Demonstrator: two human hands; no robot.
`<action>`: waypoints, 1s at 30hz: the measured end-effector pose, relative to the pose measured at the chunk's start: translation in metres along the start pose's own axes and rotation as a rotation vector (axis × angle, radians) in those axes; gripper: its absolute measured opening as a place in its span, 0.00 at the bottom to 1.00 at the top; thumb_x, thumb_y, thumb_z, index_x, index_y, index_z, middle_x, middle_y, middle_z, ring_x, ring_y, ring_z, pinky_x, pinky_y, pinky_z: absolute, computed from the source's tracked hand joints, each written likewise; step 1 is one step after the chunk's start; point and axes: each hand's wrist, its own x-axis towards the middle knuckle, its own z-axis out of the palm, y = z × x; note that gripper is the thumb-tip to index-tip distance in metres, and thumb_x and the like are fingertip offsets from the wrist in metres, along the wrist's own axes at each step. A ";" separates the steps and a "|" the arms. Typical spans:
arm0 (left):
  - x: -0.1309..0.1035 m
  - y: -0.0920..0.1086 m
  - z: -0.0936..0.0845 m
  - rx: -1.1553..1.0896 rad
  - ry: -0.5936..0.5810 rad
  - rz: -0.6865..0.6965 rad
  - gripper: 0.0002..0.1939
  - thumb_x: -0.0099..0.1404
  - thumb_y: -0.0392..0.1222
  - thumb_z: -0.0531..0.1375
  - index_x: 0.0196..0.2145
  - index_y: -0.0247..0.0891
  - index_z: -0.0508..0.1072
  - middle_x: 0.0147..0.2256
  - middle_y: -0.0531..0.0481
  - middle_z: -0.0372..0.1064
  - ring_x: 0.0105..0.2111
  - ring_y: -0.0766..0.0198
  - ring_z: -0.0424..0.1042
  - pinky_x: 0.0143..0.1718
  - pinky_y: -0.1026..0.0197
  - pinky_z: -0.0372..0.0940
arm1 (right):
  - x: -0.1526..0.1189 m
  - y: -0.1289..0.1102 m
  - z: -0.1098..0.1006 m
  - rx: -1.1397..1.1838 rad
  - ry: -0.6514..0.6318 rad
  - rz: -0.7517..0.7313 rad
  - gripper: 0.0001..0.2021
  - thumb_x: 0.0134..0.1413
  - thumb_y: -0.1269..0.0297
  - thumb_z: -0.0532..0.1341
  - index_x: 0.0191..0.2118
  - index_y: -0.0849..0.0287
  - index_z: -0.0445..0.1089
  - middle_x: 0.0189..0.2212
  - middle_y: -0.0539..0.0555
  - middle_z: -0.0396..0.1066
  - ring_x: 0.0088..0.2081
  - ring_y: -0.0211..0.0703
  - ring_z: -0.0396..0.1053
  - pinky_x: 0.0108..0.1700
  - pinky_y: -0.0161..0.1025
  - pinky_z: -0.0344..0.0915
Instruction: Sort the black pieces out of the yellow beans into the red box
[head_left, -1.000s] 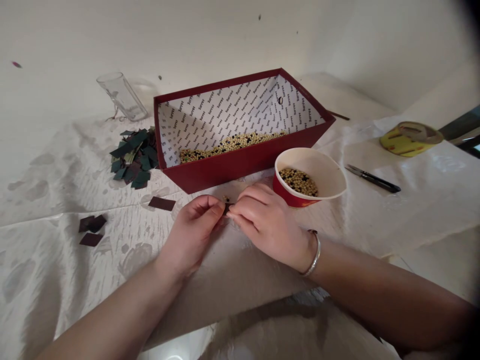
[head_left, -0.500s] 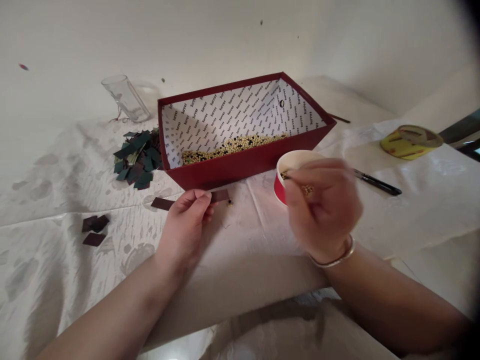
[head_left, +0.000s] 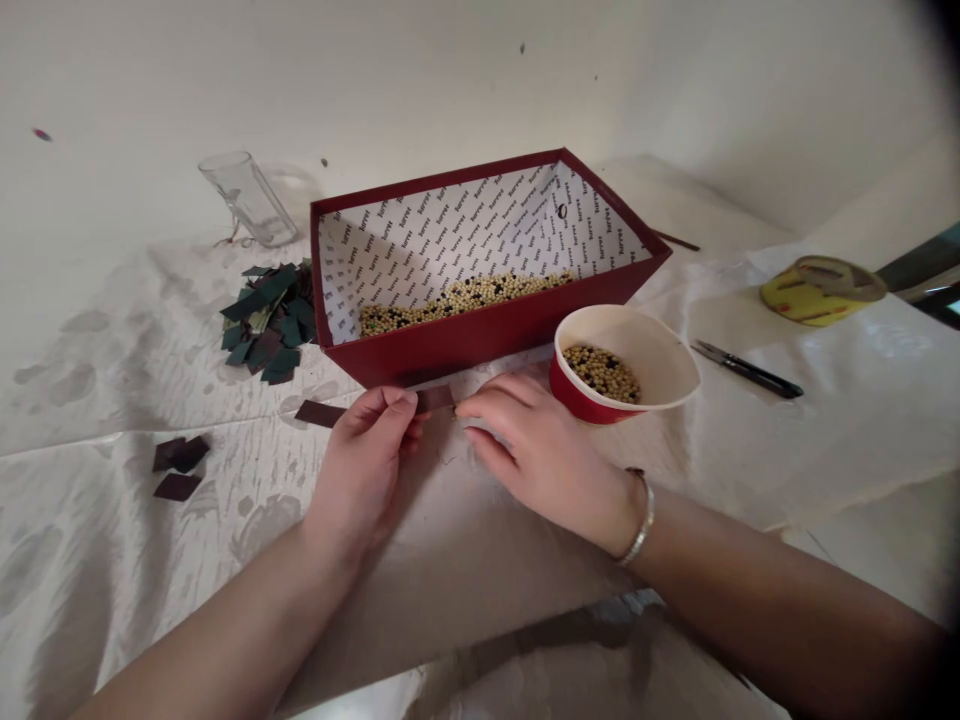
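Note:
My left hand [head_left: 366, 440] pinches a dark brown strip [head_left: 436, 398] between thumb and fingers, and its right end sticks out past the fingertips. My right hand [head_left: 536, 440] is at that end, fingers stretched out and thumb a little apart. By its fingertips are tiny beads, partly hidden. Another brown strip [head_left: 319, 413] lies left of my left hand. Right of my right hand stands a red paper bowl [head_left: 671, 375], white inside, with small yellow and black beads [head_left: 600, 372] in it.
A red box [head_left: 442, 347] with more beads stands behind my hands. Dark green and brown paper pieces [head_left: 274, 318] are heaped at its left, near a tilted glass [head_left: 259, 205]. Brown pieces [head_left: 178, 487] lie front left. A black-handled knife-like tool [head_left: 757, 373] and yellow tin [head_left: 817, 295] are right.
My right hand has moved left from over the paper bowl to the strip's right end, uncovering the beads in the bowl. My left hand still pinches the strip.

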 end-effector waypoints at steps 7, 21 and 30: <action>-0.001 0.000 0.001 -0.017 -0.002 -0.015 0.06 0.56 0.40 0.66 0.26 0.37 0.72 0.25 0.54 0.68 0.26 0.70 0.63 0.27 0.67 0.58 | 0.011 0.016 0.028 -0.118 -0.200 0.141 0.08 0.57 0.73 0.58 0.41 0.60 0.71 0.39 0.57 0.70 0.43 0.47 0.67 0.46 0.43 0.63; -0.001 -0.001 0.001 -0.006 -0.022 0.015 0.07 0.56 0.41 0.65 0.25 0.37 0.71 0.24 0.55 0.68 0.26 0.70 0.63 0.28 0.67 0.58 | 0.019 0.023 0.032 -0.123 -0.207 0.127 0.04 0.56 0.71 0.60 0.36 0.59 0.72 0.35 0.54 0.72 0.40 0.44 0.67 0.39 0.39 0.59; 0.000 0.000 0.002 0.009 0.002 -0.003 0.07 0.56 0.41 0.66 0.25 0.37 0.71 0.24 0.54 0.67 0.25 0.70 0.63 0.26 0.67 0.57 | 0.012 0.021 0.016 0.121 0.052 0.161 0.04 0.57 0.73 0.61 0.31 0.59 0.69 0.30 0.50 0.68 0.34 0.38 0.66 0.38 0.36 0.61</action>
